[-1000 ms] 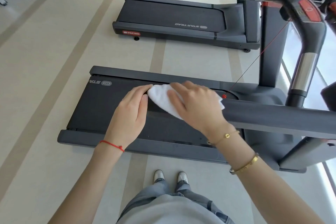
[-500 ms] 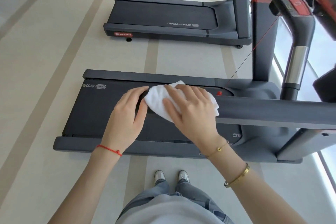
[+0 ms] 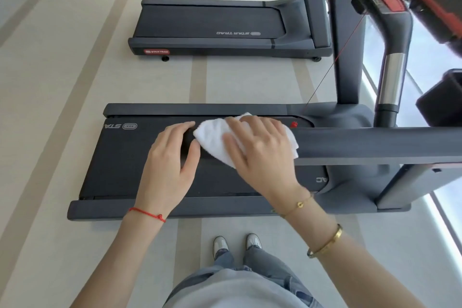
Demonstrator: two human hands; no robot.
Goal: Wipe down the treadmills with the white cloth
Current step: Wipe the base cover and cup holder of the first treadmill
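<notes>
From the head camera, looking down, a crumpled white cloth lies over the near dark grey handrail of the closer dark grey treadmill, at the rail's free end and above the black running belt. The right hand lies flat on top of the cloth with its fingers spread and nearly straight, pressing it onto the rail. The left hand sits just beside it at the rail's tip, its fingers bent over the end of the rail and its thumb touching the cloth's left edge (whether it truly grips the rail tip I cannot tell, as the fingertips curl out of sight).

A thin red string bracelet circles the left wrist; a fine gold chain bracelet and a gold bangle sit on the right forearm. A small red clip lies on the deck near the motor hood, with a thin red cord running up to the red and black console.

A second dark grey treadmill stands well apart, farther away on the pale beige striped floor. Grey-white sneakers show just beside the closer treadmill's near side rail.
</notes>
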